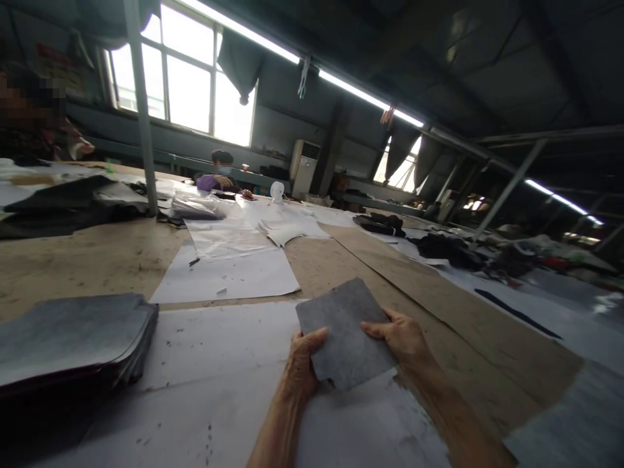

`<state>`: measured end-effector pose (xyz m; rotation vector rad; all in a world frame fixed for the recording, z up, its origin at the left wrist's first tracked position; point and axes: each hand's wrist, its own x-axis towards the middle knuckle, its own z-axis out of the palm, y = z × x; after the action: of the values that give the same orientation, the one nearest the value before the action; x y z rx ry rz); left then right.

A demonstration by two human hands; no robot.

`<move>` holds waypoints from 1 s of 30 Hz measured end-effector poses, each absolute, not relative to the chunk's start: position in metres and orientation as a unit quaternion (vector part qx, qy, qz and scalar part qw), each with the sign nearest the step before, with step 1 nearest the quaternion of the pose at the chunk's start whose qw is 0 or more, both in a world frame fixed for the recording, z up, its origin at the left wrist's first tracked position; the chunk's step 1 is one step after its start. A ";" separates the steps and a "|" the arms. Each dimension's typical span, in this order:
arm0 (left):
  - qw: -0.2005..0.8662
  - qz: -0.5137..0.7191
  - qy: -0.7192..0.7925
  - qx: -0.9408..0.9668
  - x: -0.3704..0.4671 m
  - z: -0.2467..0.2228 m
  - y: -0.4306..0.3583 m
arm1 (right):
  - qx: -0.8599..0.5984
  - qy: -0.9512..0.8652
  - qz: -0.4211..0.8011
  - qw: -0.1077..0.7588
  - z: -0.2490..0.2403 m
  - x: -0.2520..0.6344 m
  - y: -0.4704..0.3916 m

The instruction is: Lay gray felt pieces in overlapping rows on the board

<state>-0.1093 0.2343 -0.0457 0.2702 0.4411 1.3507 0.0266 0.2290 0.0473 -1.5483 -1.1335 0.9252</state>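
A flat grey sheet (348, 338), roughly rectangular with a small notch at its lower edge, is held tilted above the white paper on the table. My left hand (305, 364) grips its left edge, thumb on top and fingers hidden beneath. On the opposite edge, my right hand (402, 338) pinches it the same way, with the thumb on the upper face. Whether it is one piece or several layers I cannot tell. To the left lies a thick stack of similar grey pieces (78, 331), apart from both hands.
White paper (229, 273) and brown board (419, 260) cover the long table. Dark fabric (73, 201) lies at the far left beside a metal post (142, 117). Black cloth pieces (448, 250) lie to the right. Across the table sits a person in purple sleeves (207, 182); another person (39, 123) is at far left.
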 end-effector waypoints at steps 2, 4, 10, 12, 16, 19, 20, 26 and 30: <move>0.737 0.624 0.225 0.132 -0.107 -0.045 0.234 | -0.650 -0.468 0.346 0.490 0.044 0.025 0.231; 0.722 0.630 0.256 0.125 -0.107 -0.045 0.234 | -0.653 -0.463 0.331 0.500 0.040 0.022 0.233; 0.704 0.643 0.280 0.111 -0.110 -0.046 0.237 | -0.605 -0.392 0.434 0.540 0.025 0.018 0.241; 0.704 0.645 0.270 0.122 -0.111 -0.045 0.237 | -0.581 -0.355 0.479 0.554 0.017 0.022 0.244; 0.697 0.655 0.255 0.142 -0.110 -0.044 0.237 | -0.505 -0.288 0.559 0.591 0.008 0.029 0.244; 0.692 0.664 0.251 0.134 -0.109 -0.043 0.237 | -0.448 -0.247 0.607 0.609 0.009 0.027 0.236; 0.690 0.668 0.249 0.127 -0.109 -0.043 0.238 | -0.432 -0.236 0.618 0.613 0.009 0.024 0.233; 0.676 0.692 0.236 0.089 -0.112 -0.042 0.238 | -0.383 -0.208 0.637 0.636 -0.006 -0.012 0.223; 0.692 0.684 0.210 0.091 -0.110 -0.043 0.236 | -0.412 -0.210 0.586 0.666 -0.016 -0.020 0.228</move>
<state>-0.1104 0.2365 -0.0428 0.2042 0.4686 1.5288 -0.0204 0.2279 -0.0165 -0.9301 -0.4742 1.3218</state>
